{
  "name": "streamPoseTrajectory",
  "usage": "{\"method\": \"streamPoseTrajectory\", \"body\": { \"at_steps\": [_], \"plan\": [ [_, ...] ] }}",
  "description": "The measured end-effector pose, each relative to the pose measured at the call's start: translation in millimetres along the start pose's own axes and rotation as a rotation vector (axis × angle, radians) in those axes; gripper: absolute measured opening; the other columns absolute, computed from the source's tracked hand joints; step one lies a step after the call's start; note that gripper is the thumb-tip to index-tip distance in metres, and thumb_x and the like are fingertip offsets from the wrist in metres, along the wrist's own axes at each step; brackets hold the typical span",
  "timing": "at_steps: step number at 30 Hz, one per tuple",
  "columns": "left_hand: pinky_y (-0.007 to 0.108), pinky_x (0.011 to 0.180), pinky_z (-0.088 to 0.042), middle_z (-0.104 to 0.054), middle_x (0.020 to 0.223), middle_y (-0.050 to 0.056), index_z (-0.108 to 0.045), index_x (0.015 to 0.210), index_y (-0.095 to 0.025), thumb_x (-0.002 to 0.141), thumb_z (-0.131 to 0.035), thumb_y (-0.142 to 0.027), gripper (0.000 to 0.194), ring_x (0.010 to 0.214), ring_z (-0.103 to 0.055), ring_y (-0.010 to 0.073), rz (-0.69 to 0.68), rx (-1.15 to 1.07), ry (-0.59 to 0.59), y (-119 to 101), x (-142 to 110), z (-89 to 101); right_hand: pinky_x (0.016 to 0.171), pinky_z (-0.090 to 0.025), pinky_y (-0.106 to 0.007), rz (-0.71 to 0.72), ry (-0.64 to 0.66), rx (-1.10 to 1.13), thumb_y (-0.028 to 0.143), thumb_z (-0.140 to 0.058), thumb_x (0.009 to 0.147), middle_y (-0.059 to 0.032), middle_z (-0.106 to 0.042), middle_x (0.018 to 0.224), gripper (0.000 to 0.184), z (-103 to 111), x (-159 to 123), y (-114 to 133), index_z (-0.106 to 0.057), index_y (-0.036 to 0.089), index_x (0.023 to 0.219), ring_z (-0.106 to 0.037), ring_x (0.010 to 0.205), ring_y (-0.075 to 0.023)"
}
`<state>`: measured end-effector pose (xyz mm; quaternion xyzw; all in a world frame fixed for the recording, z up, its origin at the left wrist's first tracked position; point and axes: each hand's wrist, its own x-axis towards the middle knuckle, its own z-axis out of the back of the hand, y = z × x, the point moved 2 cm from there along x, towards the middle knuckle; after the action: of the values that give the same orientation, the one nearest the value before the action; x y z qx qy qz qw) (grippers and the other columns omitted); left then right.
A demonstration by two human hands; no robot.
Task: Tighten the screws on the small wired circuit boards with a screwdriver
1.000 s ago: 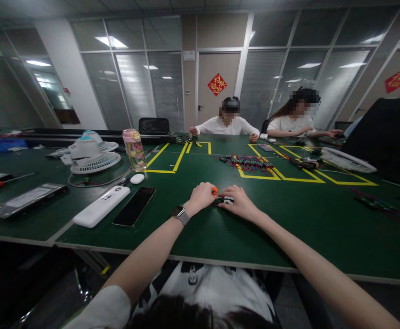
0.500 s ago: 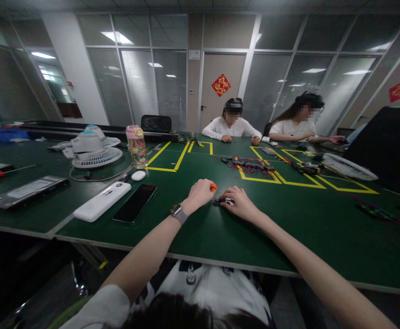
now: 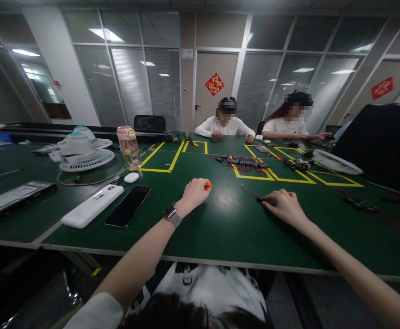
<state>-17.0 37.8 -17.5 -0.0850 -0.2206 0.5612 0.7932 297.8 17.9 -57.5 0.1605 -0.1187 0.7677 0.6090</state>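
Observation:
My left hand [image 3: 195, 193], with a watch [image 3: 171, 213] on its wrist, is closed around a small orange object [image 3: 208, 185]. Only its orange end shows past the fingers; the rest is hidden. Farther right, my right hand [image 3: 285, 205] pinches a small dark green circuit board [image 3: 270, 201] low over the green table. A thin red wire [image 3: 249, 190] sticks out from the board toward the left. The two hands are well apart.
A phone [image 3: 128, 206], a white power bank [image 3: 93, 206] and a pink-lidded bottle [image 3: 130, 148] stand or lie left. Behind them are white fan parts [image 3: 85, 151]. Wired circuit boards [image 3: 242, 164] are heaped ahead, near yellow tape outlines. Two people sit across the table.
My right hand has moved right, away from my left hand, carrying the small board with its red wire now visible. The left hand keeps its hold on the orange object.

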Motion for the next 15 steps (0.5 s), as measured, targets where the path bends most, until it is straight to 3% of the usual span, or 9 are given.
{"method": "streamPoseTrajectory", "body": {
  "at_steps": [4,7,10,15],
  "plan": [
    [0.023,0.073,-0.047,-0.070,0.098,0.005,-0.068,0.100,-0.024,0.087,-0.051,-0.032,0.023,0.086,-0.065,0.0173,0.006,0.009,0.020,-2.8,-1.0,0.6,0.068,-0.032,-0.043,-0.292,0.005,-0.101,0.040,-0.057,0.080,-0.0177,-0.070,0.088,0.027,7.2,-25.2,-91.2,-0.075,0.020,0.086,-0.056,0.088,-0.0343],
    [0.022,0.072,-0.047,-0.070,0.097,0.005,-0.068,0.100,-0.024,0.087,-0.051,-0.032,0.022,0.086,-0.065,0.0176,-0.003,0.019,0.030,-4.1,-1.3,-0.6,0.065,-0.028,-0.044,-0.509,0.061,-0.137,0.039,-0.061,0.078,-0.0255,-0.068,0.085,0.029,12.4,-35.1,-143.1,-0.077,0.015,0.084,-0.058,0.084,-0.0347],
    [0.022,0.073,-0.047,-0.070,0.096,0.004,-0.068,0.099,-0.025,0.087,-0.052,-0.030,0.021,0.086,-0.065,0.0176,-0.021,0.028,0.022,-4.3,-1.2,-2.1,0.068,-0.028,-0.048,-0.646,0.074,-0.178,0.039,-0.061,0.078,-0.0272,-0.066,0.089,0.031,15.3,-35.9,-173.2,-0.076,0.013,0.083,-0.057,0.088,-0.0375],
    [0.023,0.074,-0.047,-0.070,0.094,0.004,-0.069,0.097,-0.024,0.086,-0.053,-0.028,0.020,0.086,-0.066,0.0174,-0.020,0.026,0.014,-3.1,-0.4,-4.0,0.082,-0.031,-0.053,-0.802,0.083,-0.276,0.037,-0.049,0.083,-0.0230,-0.065,0.101,0.034,11.9,-31.0,-193.7,-0.074,0.014,0.087,-0.052,0.105,-0.0401]
  ]
}}
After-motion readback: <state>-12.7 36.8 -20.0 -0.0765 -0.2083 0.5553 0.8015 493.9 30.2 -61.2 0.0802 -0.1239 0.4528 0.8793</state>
